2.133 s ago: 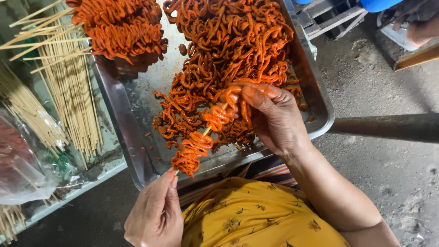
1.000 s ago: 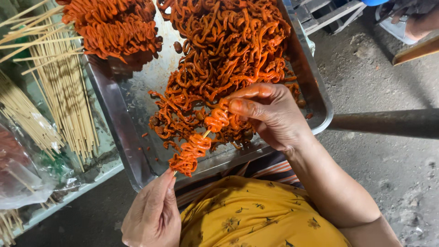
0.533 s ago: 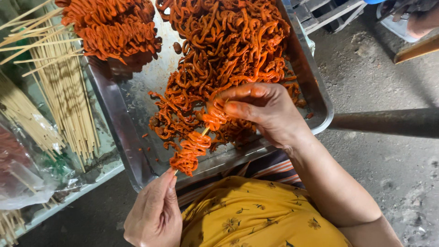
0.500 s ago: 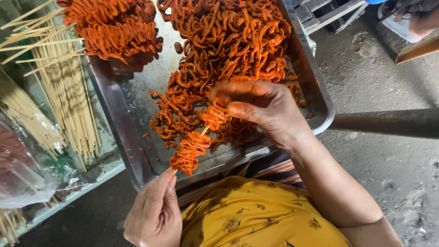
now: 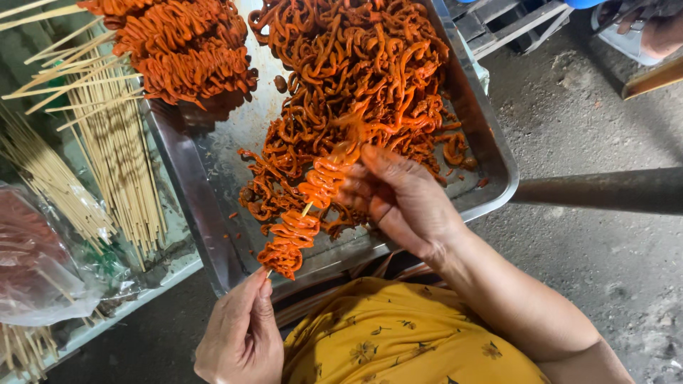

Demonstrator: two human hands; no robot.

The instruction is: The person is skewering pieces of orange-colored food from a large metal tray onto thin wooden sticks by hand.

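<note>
So the left hand is pinching the bottom end of a thin bamboo skewer, fingers closed tight on it, angling it up over the metal tray. The right hand is curling around the upper part, fingertips pressing a folded orange strip onto the stick. Compared to half a second ago, the right hand is sitting a bit lower and its fingers are tucking in more. The threaded meat is looking ruffled, glossy, bright orange, bunched in two clumps above the tray's near edge.
</note>
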